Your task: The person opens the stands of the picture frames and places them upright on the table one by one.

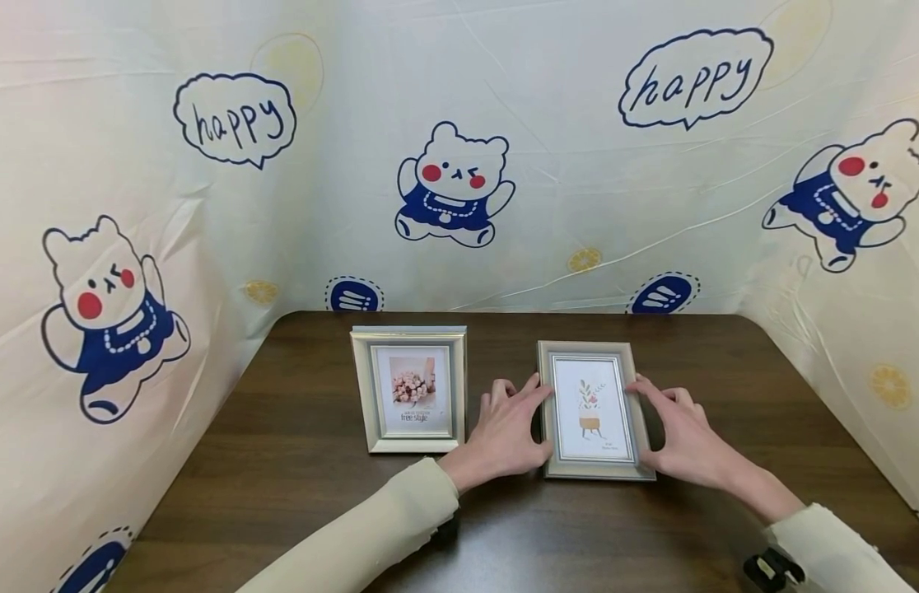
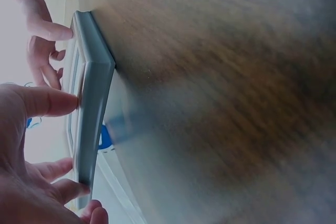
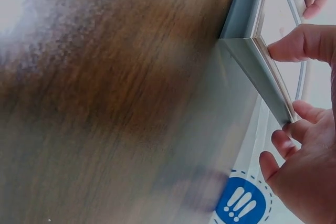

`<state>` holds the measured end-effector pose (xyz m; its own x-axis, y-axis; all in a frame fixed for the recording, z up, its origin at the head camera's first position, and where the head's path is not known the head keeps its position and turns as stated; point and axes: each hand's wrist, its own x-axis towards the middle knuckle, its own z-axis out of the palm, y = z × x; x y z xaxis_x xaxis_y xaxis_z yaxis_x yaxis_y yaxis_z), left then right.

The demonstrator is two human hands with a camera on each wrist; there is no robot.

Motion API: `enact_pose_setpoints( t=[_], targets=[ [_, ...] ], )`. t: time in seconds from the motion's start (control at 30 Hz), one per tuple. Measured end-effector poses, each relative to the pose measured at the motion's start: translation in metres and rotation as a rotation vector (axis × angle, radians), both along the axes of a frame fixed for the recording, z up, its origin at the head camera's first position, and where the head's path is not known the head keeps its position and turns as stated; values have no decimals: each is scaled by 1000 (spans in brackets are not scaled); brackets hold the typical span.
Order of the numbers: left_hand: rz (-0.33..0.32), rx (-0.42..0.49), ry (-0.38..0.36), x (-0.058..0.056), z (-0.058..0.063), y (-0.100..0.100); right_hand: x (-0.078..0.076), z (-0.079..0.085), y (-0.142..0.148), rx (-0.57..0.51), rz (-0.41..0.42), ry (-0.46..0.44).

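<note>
Champagne-coloured plant-print photo frame [image 1: 594,412] sits right of the bouquet-photo frame [image 1: 413,391]. Left hand [image 1: 502,430] and right hand [image 1: 685,434] grip its 2 side edges, thumbs wide of the fingers; uneven pressure could make it slip, and leftward drift could knock the bouquet-photo frame.

In the head view, a hand could pass over the tabletop [image 1: 289,403] at centre left; rose-picture frame [image 1: 413,394], left hand [image 1: 506,432], plant-picture frame [image 1: 591,412] and right hand [image 1: 685,441] block the lower middle.

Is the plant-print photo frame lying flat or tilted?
Tilted back: in both wrist views, the plant-print photo frame has its far end raised, with fabric backdrop visible beneath.
</note>
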<state>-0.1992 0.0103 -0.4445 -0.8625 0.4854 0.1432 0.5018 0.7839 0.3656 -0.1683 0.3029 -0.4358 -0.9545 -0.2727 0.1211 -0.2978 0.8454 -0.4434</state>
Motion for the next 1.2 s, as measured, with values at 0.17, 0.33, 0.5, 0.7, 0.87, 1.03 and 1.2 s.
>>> enact_pose_setpoints(
  t=[0.17,0.33,0.5,0.7,0.87,1.03,1.2],
  targets=[
    [-5,5,8,1,0,-1,2,1,-1,6,-2,12],
    [-11,7,10,3,1,-1,4,-1,0,2,11,44],
    [-18,11,18,5,1,-2,5,-2,0,-3,19,66],
    [-26,13,40,8,2,-3,7,-4,-1,-1,17,87],
    [-32,21,47,11,3,-4,9,-4,-2,4,15,102],
    [-36,20,73,13,4,-4,10,-4,-2,5,13,121],
    [-38,9,88,14,4,-4,13,-4,-2,-2,10,125]
  ],
)
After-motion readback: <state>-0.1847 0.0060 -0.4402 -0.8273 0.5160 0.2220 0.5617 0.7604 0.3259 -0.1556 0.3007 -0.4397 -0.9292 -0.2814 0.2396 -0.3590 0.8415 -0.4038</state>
